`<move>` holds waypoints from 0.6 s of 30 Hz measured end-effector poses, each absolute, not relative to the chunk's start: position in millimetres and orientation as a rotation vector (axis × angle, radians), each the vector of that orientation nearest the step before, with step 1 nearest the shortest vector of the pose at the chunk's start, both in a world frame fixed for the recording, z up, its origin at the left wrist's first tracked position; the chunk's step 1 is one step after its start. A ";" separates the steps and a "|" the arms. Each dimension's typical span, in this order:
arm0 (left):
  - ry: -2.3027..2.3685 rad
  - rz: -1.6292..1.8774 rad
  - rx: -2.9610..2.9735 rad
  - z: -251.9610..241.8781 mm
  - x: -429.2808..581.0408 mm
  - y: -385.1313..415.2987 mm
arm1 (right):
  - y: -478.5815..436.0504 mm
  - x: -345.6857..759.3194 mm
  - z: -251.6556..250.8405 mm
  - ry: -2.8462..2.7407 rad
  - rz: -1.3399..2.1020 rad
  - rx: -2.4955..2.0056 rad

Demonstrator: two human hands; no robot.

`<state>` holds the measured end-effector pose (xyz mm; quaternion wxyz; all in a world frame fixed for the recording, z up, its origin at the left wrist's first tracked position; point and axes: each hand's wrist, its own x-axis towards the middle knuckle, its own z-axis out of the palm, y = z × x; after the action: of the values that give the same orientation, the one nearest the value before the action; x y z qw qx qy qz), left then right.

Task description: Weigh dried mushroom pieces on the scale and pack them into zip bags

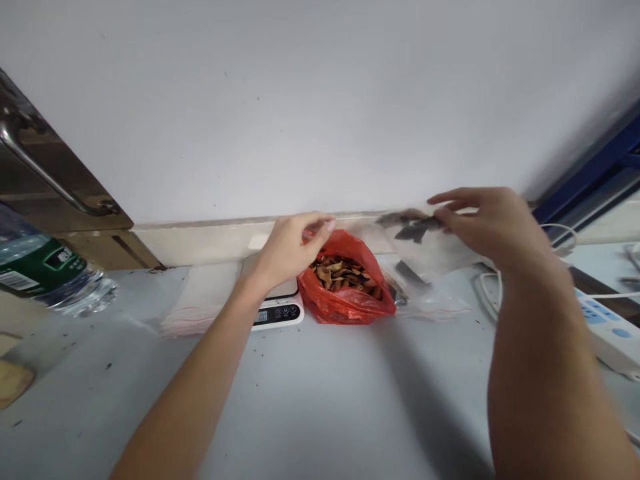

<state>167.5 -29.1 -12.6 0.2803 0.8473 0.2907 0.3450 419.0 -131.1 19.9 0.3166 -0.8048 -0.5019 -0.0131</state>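
Note:
My left hand [293, 247] is over the left rim of a red plastic bag [345, 308], its fingers loosely curled with a gap to the thumb. Whether it touches the rim I cannot tell. Dried brown slices [345, 273] fill the red bag. Under my left wrist is a white digital scale [277, 313], partly covered by the hand. My right hand [480, 223] pinches a clear plastic bag [417, 243] at the right, blurred by motion, with dark pieces showing in or behind it. More clear bags [435, 307] lie below it on the table.
Flat plastic bags with red seals [193, 307] are stacked left of the scale. A large water bottle [45, 267] is at the far left, by a metal handle [55, 180]. At the right are a white power strip [613, 333] and cables [487, 293]. A wall [320, 113] stands behind.

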 end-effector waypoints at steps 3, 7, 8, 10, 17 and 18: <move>0.854 0.957 1.981 -6.4 164.1 -27.8 | -135.7 393.1 31.9 -1.262 0.168 -1.946; 0.786 0.755 1.709 0.1 156.0 -31.2 | -125.3 363.0 31.3 -1.555 0.446 -1.677; 0.787 0.733 1.697 0.5 153.3 -31.9 | -121.5 358.0 28.9 -1.610 0.473 -1.611; 0.831 0.742 1.716 -0.2 147.0 -31.9 | -114.7 351.3 23.1 -1.670 0.506 -1.507; 0.917 1.091 1.596 -0.1 123.5 -20.7 | -101.2 344.1 7.8 -1.590 0.777 -1.599; 0.937 1.151 1.587 0.8 120.2 -18.6 | -99.4 343.7 5.8 -1.563 0.855 -1.616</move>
<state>120.2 -18.6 0.8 0.4654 0.6464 0.3817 0.4689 343.7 -99.4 5.8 0.3601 -0.6269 -0.6062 0.3316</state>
